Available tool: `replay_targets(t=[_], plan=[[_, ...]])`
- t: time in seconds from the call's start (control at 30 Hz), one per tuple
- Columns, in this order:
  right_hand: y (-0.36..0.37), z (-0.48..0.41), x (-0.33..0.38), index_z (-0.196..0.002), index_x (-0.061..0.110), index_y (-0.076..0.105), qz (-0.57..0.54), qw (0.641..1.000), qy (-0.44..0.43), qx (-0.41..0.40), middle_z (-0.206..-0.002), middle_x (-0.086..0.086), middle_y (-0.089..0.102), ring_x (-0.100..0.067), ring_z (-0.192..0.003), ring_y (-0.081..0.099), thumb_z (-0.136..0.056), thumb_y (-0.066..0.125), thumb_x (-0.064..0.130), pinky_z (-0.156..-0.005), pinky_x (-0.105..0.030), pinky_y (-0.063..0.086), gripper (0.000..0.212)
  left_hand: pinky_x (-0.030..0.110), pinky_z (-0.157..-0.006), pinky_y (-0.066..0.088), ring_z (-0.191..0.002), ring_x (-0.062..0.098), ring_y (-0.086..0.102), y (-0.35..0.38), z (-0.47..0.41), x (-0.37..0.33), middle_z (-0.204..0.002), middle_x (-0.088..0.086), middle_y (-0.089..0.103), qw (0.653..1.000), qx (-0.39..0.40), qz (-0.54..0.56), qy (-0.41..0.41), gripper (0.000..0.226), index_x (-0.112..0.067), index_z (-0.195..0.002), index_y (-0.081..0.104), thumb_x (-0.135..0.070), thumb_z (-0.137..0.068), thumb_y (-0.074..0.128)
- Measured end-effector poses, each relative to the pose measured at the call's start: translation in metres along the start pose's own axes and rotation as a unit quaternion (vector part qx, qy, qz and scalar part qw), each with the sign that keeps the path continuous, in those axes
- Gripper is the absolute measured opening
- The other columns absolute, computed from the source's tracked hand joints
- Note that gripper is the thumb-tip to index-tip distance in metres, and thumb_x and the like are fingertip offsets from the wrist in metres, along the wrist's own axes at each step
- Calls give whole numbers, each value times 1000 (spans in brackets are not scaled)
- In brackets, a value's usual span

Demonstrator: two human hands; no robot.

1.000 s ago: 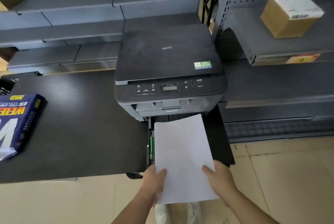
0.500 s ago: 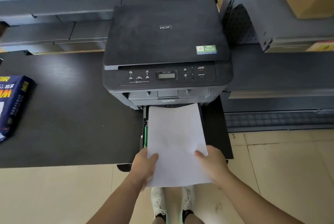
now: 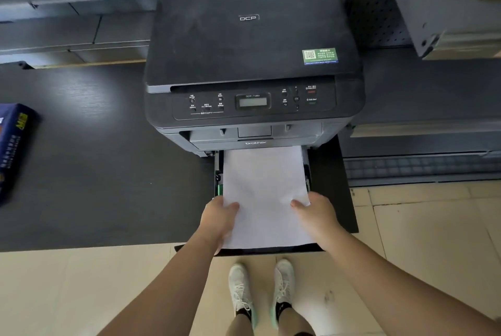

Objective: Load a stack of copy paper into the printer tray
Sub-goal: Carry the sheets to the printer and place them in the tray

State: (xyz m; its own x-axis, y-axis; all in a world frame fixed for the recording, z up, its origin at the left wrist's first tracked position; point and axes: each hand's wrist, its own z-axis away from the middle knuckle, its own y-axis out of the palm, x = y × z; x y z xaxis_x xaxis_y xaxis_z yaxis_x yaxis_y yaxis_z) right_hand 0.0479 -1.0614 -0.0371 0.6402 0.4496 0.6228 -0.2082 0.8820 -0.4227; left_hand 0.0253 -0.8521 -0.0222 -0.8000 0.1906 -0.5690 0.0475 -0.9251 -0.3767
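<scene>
A black printer (image 3: 249, 45) stands on a dark table (image 3: 89, 162). Its paper tray (image 3: 271, 251) is pulled out toward me at the bottom front. A white stack of copy paper (image 3: 264, 189) lies over the tray, its far edge under the printer's front. My left hand (image 3: 219, 216) grips the stack's near left edge, thumb on top. My right hand (image 3: 315, 212) grips the near right edge the same way. Green guides show at the tray's sides.
A blue wrapped ream of paper (image 3: 13, 145) lies at the table's left edge. Grey metal shelving (image 3: 423, 10) rises behind and to the right. My feet in white shoes (image 3: 260, 289) stand on the beige tiled floor below the tray.
Both hands have pushed the paper stack forward and down, from held above the tray to lying in it with the far edge under the printer. The view has moved closer.
</scene>
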Motion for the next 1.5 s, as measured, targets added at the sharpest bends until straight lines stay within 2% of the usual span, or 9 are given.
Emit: replay_targets(t=[0.17, 0.43, 0.63, 0.73, 0.93, 1.1, 1.23, 1.33, 1.5], plan=[[7, -7, -2, -108, 13, 66, -6, 1000, -11, -5, -101, -3, 69, -24, -93, 64, -93, 61, 22, -83, -36, 52, 18, 26, -57, 46, -71, 21, 59, 4, -8, 6, -92, 7, 66, 999, -25, 30, 7, 10, -10, -99, 61, -13, -94, 52], [13, -21, 4, -101, 7, 71, 11, 1000, 8, -22, -98, -8, 71, -27, -88, 66, -90, 63, 22, -76, -36, 51, 20, 27, -54, 44, -64, 25, 52, 10, -18, 2, -84, 10, 64, 998, -52, 33, 6, 13, -3, -95, 62, -12, -91, 53], [8, -9, -1, -112, 14, 64, -16, 999, -33, -11, -103, -3, 67, -20, -92, 63, -95, 58, 21, -73, -30, 49, 19, 28, -59, 47, -71, 21, 55, 10, -8, 9, -93, 8, 67, 996, -55, 51, 41, 12, -10, -99, 61, -12, -94, 50], [11, -10, -1, -114, 13, 65, -23, 999, -23, -27, -104, -3, 67, -22, -95, 62, -95, 59, 21, -77, -31, 47, 21, 29, -58, 46, -70, 21, 55, 10, -8, 9, -91, 7, 67, 996, -63, 53, 42, 11, -10, -97, 61, -12, -95, 51], [14, -19, 3, -95, 6, 72, -10, 999, 11, -36, -93, -8, 73, -28, -83, 67, -89, 62, 17, -69, -33, 52, 17, 34, -68, 52, -78, 29, 62, 14, -21, 3, -92, 9, 68, 998, -62, 26, 11, 16, -4, -104, 62, -12, -92, 54], [12, -14, 1, -98, 14, 67, -33, 999, -5, -36, -96, -3, 69, -24, -89, 65, -92, 61, 17, -79, -37, 52, 9, 32, -67, 53, -78, 25, 62, 10, -14, 3, -97, 5, 69, 997, -48, 44, 42, 18, -13, -107, 61, -7, -93, 50], [13, -8, 2, -104, 13, 68, -59, 997, -21, -53, -97, -1, 69, -18, -85, 62, -93, 61, 16, -65, -25, 47, 13, 27, -60, 51, -72, 16, 60, 7, -3, 4, -92, -3, 67, 994, -53, 77, 62, 18, -18, -103, 60, -8, -94, 48], [13, -9, 3, -104, 14, 69, -66, 996, -10, -57, -94, 0, 68, -19, -85, 62, -92, 63, 15, -68, -27, 45, 13, 24, -54, 47, -71, 11, 61, 5, -5, 5, -93, -4, 66, 993, -58, 81, 59, 16, -19, -107, 58, -11, -95, 51], [16, -13, 3, -95, 9, 71, -19, 997, -7, -70, -88, -5, 71, -16, -72, 62, -90, 64, 16, -56, -23, 44, 11, 26, -62, 47, -81, 23, 65, 11, -16, 9, -104, 5, 69, 996, -66, 43, 49, 26, -11, -119, 58, -13, -94, 57]])
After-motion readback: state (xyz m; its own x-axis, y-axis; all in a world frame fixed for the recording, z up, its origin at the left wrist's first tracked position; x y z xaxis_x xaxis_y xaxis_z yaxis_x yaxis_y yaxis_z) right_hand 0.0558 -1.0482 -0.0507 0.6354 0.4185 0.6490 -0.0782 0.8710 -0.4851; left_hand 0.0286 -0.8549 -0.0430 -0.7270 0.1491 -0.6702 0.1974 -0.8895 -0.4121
